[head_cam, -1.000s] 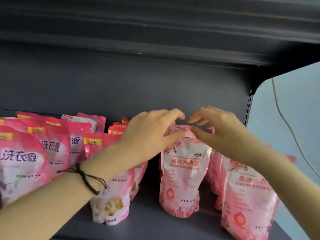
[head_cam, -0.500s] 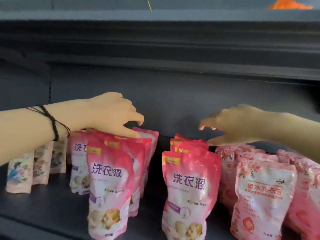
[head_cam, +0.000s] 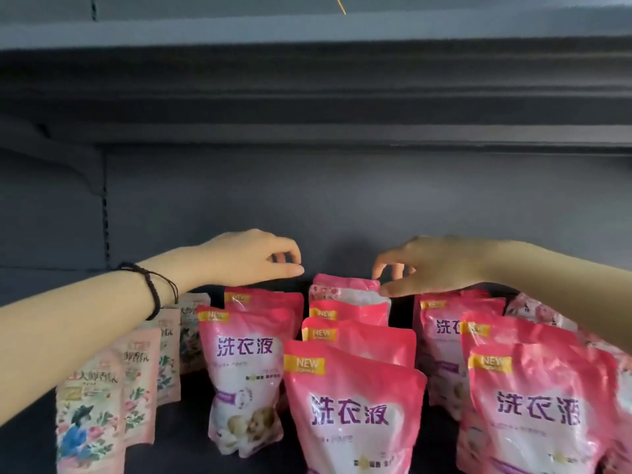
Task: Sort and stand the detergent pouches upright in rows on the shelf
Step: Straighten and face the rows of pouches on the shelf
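While I watch through the head camera, the pink pouches (head_cam: 352,405) nearest me stand upright on the shelf (head_cam: 178,453) from 6 to 4 o'clock, in rows running back toward 12. At 8 o'clock a row of floral pouches (head_cam: 89,415) stands beside them. Farther back, the left hand (head_cam: 249,261), with a bracelet (head_cam: 155,295) on its wrist, hovers at 10 o'clock above the rows; its fingers (head_cam: 290,258) curl loosely, a gap to the thumb, holding nothing. At 1 o'clock the right hand (head_cam: 434,265) reaches the rear pouch (head_cam: 342,290) of the middle row. Its thumb touches the top corner, fingers curled just above. I cannot tell whether they grip it. Behind is the back panel (head_cam: 307,200).
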A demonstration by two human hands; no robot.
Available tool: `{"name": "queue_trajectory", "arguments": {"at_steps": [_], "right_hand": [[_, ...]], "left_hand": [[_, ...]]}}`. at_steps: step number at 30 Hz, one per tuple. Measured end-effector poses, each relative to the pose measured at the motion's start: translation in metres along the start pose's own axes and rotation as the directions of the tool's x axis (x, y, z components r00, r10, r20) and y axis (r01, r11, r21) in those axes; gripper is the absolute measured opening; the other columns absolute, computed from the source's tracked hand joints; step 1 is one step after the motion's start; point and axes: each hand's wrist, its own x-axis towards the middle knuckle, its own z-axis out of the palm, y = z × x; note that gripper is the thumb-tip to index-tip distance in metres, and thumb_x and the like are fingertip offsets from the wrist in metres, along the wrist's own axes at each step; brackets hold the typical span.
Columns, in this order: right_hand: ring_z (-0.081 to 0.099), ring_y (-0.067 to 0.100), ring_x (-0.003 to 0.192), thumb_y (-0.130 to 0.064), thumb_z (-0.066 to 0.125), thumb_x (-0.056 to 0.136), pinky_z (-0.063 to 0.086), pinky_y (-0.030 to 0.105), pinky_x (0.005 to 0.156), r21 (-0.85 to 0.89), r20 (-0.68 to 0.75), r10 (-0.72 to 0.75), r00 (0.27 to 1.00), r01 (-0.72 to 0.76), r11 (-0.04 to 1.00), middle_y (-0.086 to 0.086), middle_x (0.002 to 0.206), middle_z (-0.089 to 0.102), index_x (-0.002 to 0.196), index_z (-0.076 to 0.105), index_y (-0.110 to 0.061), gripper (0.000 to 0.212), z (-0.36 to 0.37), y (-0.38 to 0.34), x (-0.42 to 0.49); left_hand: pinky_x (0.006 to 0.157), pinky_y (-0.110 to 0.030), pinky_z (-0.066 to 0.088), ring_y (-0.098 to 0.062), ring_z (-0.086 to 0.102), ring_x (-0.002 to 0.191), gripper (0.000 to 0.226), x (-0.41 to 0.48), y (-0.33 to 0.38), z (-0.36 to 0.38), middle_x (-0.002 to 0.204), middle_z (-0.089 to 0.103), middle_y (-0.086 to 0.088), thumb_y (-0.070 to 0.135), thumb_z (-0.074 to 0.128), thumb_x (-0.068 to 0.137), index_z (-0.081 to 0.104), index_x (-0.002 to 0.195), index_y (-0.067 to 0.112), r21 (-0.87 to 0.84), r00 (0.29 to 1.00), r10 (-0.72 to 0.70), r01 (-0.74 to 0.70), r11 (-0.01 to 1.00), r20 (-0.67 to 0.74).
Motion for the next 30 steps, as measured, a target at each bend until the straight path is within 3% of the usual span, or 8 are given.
{"name": "queue_trajectory", "arguments": {"at_steps": [3, 5, 13, 18, 22, 24, 27, 30], "right_hand": [[0.067, 0.018, 0.092, -0.042, 0.050, 0.095, 0.056, 0.033, 0.081, 0.418, 0.027, 0.048, 0.998, -0.055, 0.907, -0.002, 0.103, 0.069, 0.116, 0.059, -0.024, 0.029, 0.000, 0.011, 0.027], [0.068, 0.021, 0.095, -0.039, 0.050, 0.096, 0.057, 0.032, 0.080, 0.525, 0.050, 0.087, 0.995, -0.100, 0.845, 0.003, 0.107, 0.067, 0.115, 0.059, -0.020, 0.028, 0.002, 0.023, 0.045], [0.063, 0.013, 0.088, -0.034, 0.059, 0.092, 0.055, 0.028, 0.077, 0.569, 0.205, 0.080, 0.976, -0.185, 0.801, 0.000, 0.100, 0.066, 0.109, 0.065, -0.013, 0.027, 0.044, 0.048, 0.104], [0.057, 0.000, 0.066, -0.029, 0.068, 0.087, 0.049, 0.010, 0.065, 0.596, 0.235, 0.069, 0.970, -0.199, 0.778, -0.011, 0.072, 0.063, 0.073, 0.066, -0.025, 0.015, 0.054, 0.052, 0.109], [0.058, 0.008, 0.078, -0.027, 0.069, 0.086, 0.047, 0.013, 0.071, 0.600, 0.178, 0.108, 0.978, -0.195, 0.776, 0.000, 0.089, 0.069, 0.083, 0.070, -0.020, 0.008, 0.052, 0.053, 0.111], [0.058, 0.004, 0.070, -0.023, 0.069, 0.087, 0.046, 0.010, 0.064, 0.639, 0.114, 0.128, 0.985, -0.171, 0.750, -0.002, 0.080, 0.068, 0.077, 0.068, -0.019, 0.010, 0.044, 0.056, 0.111], [0.060, 0.003, 0.064, -0.016, 0.067, 0.088, 0.049, 0.013, 0.063, 0.794, -0.022, 0.177, 0.984, -0.090, 0.601, -0.003, 0.070, 0.067, 0.075, 0.069, -0.014, 0.013, 0.021, 0.066, 0.109], [0.064, 0.008, 0.068, -0.015, 0.064, 0.087, 0.053, 0.021, 0.069, 0.949, -0.165, 0.278, 0.946, 0.075, 0.307, -0.003, 0.069, 0.069, 0.077, 0.068, -0.012, 0.011, -0.003, 0.072, 0.111]], "left_hand": [[0.095, -0.037, 0.047, -0.008, 0.060, 0.097, 0.018, 0.029, -0.008, 0.021, 0.103, 0.065, 0.012, 0.047, 0.050, 0.093, 0.060, 0.105, 0.036, -0.348, 0.999, -0.028, 0.012, 0.937, -0.043], [0.098, -0.038, 0.046, -0.011, 0.061, 0.097, 0.015, 0.049, -0.015, 0.032, 0.102, 0.067, 0.008, 0.043, 0.054, 0.093, 0.061, 0.102, 0.035, -0.443, 0.999, -0.037, 0.021, 0.896, -0.028], [0.077, -0.014, 0.045, 0.002, 0.062, 0.080, 0.023, 0.105, -0.023, 0.070, 0.093, 0.072, 0.007, 0.037, 0.068, 0.084, 0.072, 0.100, 0.021, -0.662, 0.984, 0.077, 0.050, 0.748, 0.160], [0.073, -0.021, 0.047, -0.008, 0.060, 0.075, 0.016, 0.117, -0.024, 0.094, 0.081, 0.070, -0.003, 0.026, 0.077, 0.078, 0.074, 0.084, 0.012, -0.750, 0.953, 0.171, 0.080, 0.656, 0.251], [0.065, -0.019, 0.044, -0.004, 0.056, 0.060, 0.024, 0.122, -0.028, 0.100, 0.059, 0.063, 0.006, 0.010, 0.079, 0.075, 0.071, 0.056, 0.022, -0.764, 0.961, 0.133, 0.104, 0.636, 0.242], [0.063, -0.020, 0.046, -0.006, 0.057, 0.060, 0.016, 0.124, -0.028, 0.092, 0.060, 0.063, 0.003, 0.013, 0.079, 0.074, 0.071, 0.060, 0.019, -0.793, 0.977, 0.070, 0.122, 0.597, 0.203], [0.070, -0.021, 0.052, -0.009, 0.064, 0.070, 0.012, 0.127, -0.027, 0.068, 0.072, 0.070, -0.002, 0.022, 0.077, 0.068, 0.073, 0.075, 0.013, -0.896, 0.991, -0.050, 0.131, 0.424, 0.121], [0.076, -0.027, 0.056, -0.017, 0.069, 0.079, 0.037, 0.138, -0.019, 0.036, 0.086, 0.074, -0.006, 0.024, 0.073, 0.065, 0.071, 0.096, 0.005, -0.993, 0.987, -0.159, 0.057, 0.107, 0.039]]}}
